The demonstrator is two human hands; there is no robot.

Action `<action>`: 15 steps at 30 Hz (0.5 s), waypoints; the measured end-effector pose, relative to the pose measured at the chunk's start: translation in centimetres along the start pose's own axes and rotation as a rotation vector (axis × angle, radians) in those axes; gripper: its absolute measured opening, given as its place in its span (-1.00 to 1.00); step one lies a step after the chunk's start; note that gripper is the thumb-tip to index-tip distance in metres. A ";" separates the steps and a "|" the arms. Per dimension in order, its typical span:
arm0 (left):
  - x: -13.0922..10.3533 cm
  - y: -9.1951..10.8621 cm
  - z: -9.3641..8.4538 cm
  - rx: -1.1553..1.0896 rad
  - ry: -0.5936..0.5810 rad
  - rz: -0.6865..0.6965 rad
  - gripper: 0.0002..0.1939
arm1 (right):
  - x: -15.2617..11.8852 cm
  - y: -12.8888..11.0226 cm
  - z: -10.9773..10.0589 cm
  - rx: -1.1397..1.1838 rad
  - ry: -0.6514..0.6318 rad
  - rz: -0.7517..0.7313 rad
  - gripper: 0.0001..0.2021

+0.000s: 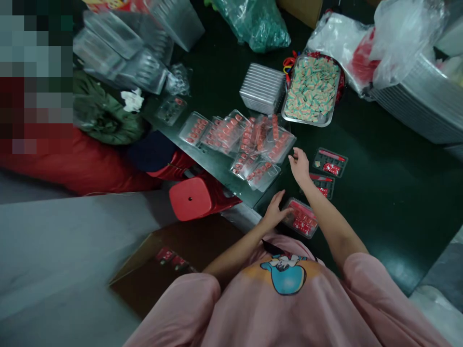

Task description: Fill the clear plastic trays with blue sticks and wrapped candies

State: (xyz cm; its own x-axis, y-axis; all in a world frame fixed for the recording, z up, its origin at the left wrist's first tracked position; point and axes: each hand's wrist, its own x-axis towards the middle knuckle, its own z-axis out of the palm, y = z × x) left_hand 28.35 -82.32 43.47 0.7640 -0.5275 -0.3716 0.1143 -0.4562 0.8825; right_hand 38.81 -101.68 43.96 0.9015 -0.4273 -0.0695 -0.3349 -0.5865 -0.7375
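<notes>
My left hand is at the near edge of the table, thumb and fingers apart. Its thumb reaches the side of a clear plastic case with red contents; I cannot tell whether it presses on it. My right hand hovers just right of a heap of clear plastic packs holding small red pieces. Its fingers are loosely bent and apart, with nothing visible in them. Right of that hand lies a tray insert with a red pen-like stick and a red packet. A second similar tray is partly hidden by my right forearm.
A metal tray of small pale-green and orange pieces stands beside a stack of clear trays. A green plastic bag lies at the back. Left of the table are a red stool and an open cardboard box. Another person sits at far left.
</notes>
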 end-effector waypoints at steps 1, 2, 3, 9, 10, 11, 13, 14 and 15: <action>-0.2 0.0 -0.5 -0.012 0.029 0.002 -0.23 | 1.1 -1.1 0.4 -0.048 0.018 -0.022 -0.57; -0.4 -0.1 -1.0 -0.024 0.052 0.002 -0.26 | 2.2 -2.1 0.7 -0.103 0.021 -0.063 -0.55; -0.5 -0.2 -1.5 -0.039 0.072 0.000 -0.27 | 3.4 -3.0 1.0 -0.159 0.006 -0.109 -0.52; -1.0 -0.5 -3.3 -0.132 0.185 -0.017 -0.35 | 8.1 -6.3 2.6 -0.454 -0.213 -0.207 -0.41; -0.9 -0.4 -3.6 -0.142 0.200 -0.015 -0.36 | 8.3 -6.5 2.8 -0.507 -0.232 -0.215 -0.47; -0.8 -0.3 -3.8 -0.151 0.214 -0.013 -0.36 | 8.3 -6.6 3.0 -0.558 -0.242 -0.228 -0.54; -0.5 0.0 -4.4 -0.165 0.243 -0.003 -0.37 | 8.3 -6.6 3.1 -0.633 -0.236 -0.263 -0.65; -0.2 0.2 -4.7 -0.172 0.258 0.006 -0.38 | 8.3 -6.6 3.1 -0.651 -0.226 -0.282 -0.66; 0.1 0.4 -5.1 -0.178 0.273 0.017 -0.38 | 8.2 -6.5 2.9 -0.655 -0.213 -0.298 -0.65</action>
State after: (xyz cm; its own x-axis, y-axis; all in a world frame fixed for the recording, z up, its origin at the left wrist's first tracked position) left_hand 31.68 -78.92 45.23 0.9059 -0.3114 -0.2870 0.1913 -0.3037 0.9334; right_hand 49.22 -99.38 46.18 0.9908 -0.0829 -0.1074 -0.1031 -0.9745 -0.1995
